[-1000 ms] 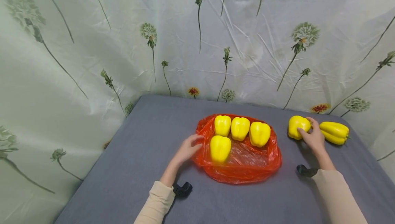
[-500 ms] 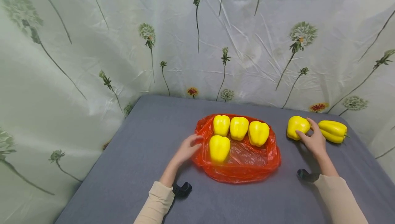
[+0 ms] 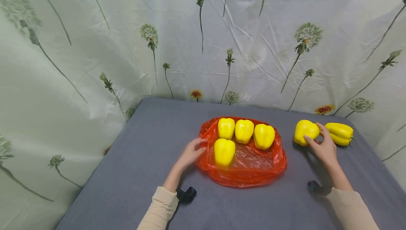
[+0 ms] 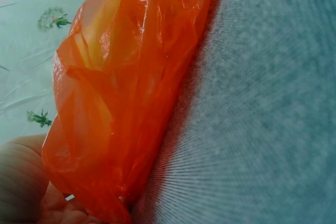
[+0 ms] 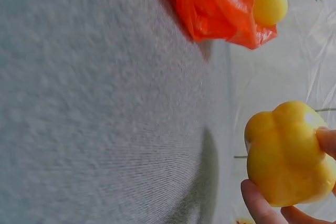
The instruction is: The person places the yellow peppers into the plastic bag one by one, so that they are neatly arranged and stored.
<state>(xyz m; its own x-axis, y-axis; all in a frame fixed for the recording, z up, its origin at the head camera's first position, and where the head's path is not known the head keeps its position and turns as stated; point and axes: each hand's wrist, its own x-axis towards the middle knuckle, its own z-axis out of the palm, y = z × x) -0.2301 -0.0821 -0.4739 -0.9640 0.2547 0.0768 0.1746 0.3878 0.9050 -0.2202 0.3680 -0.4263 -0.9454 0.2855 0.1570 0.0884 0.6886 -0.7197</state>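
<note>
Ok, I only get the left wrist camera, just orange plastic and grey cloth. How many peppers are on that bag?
Observer: Four. A back row of three and a front pepper lie on the bag.
Operator: And the right hand?
Observer: The right hand grips a fifth pepper, off to the right of the bag.
Operator: Any more?
Observer: A sixth pepper lies on its side just beyond that hand.

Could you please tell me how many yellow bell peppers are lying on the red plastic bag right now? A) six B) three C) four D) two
C: four yellow bell peppers lie on the red plastic bag, three in a back row and one in front; two more lie off it by the right hand.
</note>
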